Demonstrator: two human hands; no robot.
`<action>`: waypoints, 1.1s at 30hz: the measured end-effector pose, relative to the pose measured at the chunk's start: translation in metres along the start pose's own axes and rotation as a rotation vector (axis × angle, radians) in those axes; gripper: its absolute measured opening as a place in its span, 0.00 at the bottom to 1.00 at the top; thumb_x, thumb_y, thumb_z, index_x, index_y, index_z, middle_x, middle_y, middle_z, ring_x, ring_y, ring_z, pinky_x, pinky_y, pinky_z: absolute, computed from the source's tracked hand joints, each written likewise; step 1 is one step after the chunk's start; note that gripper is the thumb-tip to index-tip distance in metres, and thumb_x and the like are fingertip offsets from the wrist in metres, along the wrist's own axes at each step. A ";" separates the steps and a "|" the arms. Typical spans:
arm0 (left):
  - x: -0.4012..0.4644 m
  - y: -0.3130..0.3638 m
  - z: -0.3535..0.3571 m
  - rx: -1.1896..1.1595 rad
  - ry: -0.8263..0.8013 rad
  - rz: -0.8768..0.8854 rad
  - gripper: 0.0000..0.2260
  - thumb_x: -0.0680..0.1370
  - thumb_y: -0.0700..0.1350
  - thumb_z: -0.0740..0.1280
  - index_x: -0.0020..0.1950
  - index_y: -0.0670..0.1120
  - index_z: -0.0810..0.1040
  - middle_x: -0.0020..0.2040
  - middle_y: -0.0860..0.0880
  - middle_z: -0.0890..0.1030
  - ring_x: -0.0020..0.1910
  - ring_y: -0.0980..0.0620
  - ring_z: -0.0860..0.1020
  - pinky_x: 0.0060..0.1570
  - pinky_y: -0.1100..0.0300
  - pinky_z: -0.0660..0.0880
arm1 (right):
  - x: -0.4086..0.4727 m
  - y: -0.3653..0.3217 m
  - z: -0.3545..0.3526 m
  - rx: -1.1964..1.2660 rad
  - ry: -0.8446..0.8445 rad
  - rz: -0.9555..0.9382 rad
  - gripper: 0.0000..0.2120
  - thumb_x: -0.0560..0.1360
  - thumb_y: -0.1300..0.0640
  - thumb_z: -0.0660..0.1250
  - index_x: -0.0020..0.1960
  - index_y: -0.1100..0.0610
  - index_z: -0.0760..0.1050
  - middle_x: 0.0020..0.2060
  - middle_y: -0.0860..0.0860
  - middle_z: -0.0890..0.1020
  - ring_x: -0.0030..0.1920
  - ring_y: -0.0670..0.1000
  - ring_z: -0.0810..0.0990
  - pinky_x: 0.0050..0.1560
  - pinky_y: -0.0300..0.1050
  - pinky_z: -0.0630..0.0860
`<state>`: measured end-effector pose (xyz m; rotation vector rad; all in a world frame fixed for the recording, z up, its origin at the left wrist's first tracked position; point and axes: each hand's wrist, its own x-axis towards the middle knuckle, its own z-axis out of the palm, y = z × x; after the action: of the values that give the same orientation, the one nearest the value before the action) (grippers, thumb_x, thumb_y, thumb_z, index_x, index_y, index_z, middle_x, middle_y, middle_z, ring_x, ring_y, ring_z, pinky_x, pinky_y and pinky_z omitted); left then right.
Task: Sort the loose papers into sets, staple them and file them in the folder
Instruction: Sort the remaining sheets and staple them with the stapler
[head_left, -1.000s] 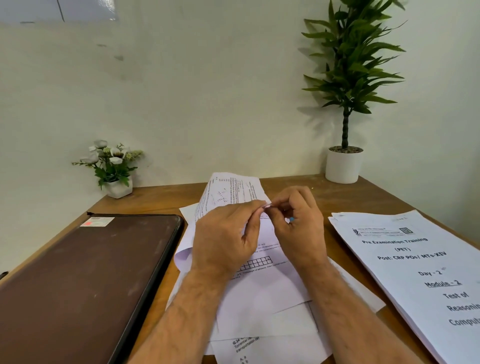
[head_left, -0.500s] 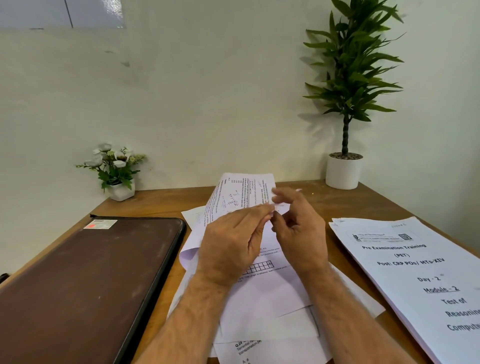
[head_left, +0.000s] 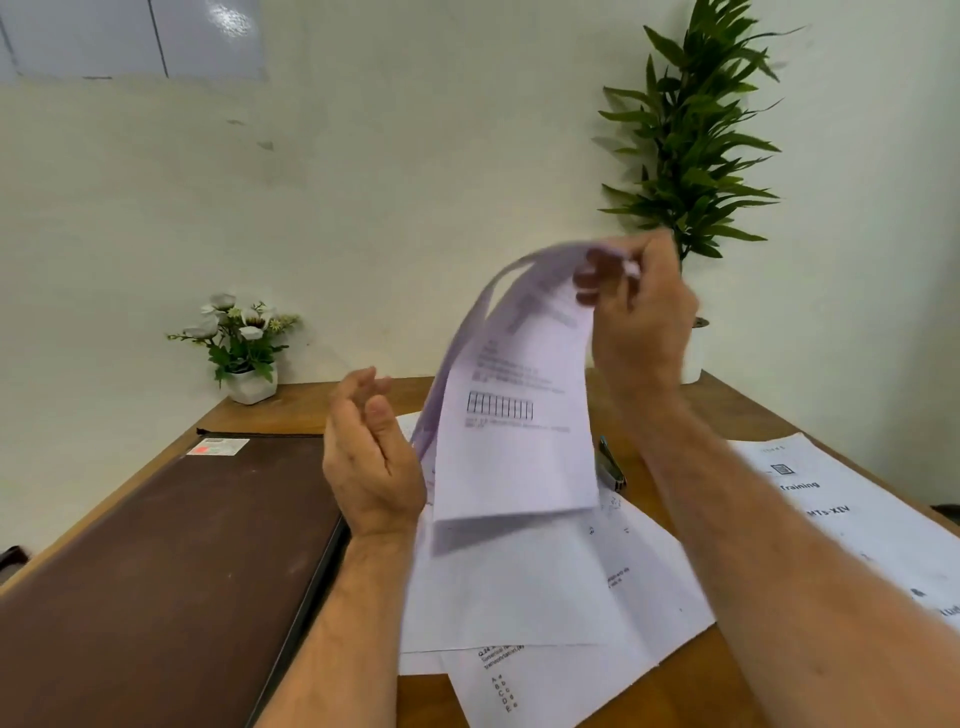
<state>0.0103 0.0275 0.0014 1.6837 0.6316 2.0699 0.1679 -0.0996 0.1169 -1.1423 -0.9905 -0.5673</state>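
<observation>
Above desk: R hand pinches paper set; L hand relaxed, empty; stapler behind.

A single head-worn camera looks forward and down from the person's own seat, close above the desk, facing the pale wall behind it, with both forearms reaching in from the bottom edge.

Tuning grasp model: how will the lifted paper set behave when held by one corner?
Probably floppy: the lifted paper set arches from the right hand pinching its top and hangs curved. Likely light, since a pinch carries it. Its sheets may fan apart; edges look separated near the left hand.
</observation>
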 end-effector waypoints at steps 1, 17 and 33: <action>-0.001 0.000 0.000 0.006 -0.029 -0.040 0.21 0.84 0.55 0.52 0.65 0.43 0.75 0.56 0.47 0.83 0.54 0.51 0.82 0.51 0.65 0.77 | 0.013 -0.010 -0.004 -0.004 0.025 -0.074 0.06 0.82 0.61 0.58 0.51 0.53 0.71 0.43 0.52 0.83 0.42 0.50 0.85 0.41 0.45 0.83; -0.016 -0.038 0.000 0.639 -0.909 -0.489 0.40 0.73 0.61 0.73 0.78 0.47 0.62 0.72 0.47 0.75 0.70 0.44 0.73 0.66 0.51 0.70 | 0.083 -0.076 -0.027 -0.069 0.100 -0.560 0.09 0.76 0.66 0.56 0.49 0.52 0.65 0.40 0.42 0.69 0.40 0.42 0.68 0.44 0.34 0.65; -0.002 -0.014 0.000 0.295 -0.581 -0.369 0.12 0.74 0.37 0.70 0.33 0.49 0.82 0.63 0.57 0.76 0.59 0.56 0.74 0.59 0.56 0.70 | -0.115 0.042 0.022 -0.209 -0.633 0.426 0.28 0.82 0.57 0.63 0.75 0.40 0.55 0.47 0.44 0.78 0.48 0.45 0.81 0.48 0.40 0.81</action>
<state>0.0109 0.0375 -0.0080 2.0169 0.9816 1.1957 0.1387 -0.0767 -0.0016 -1.7211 -1.1846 0.0528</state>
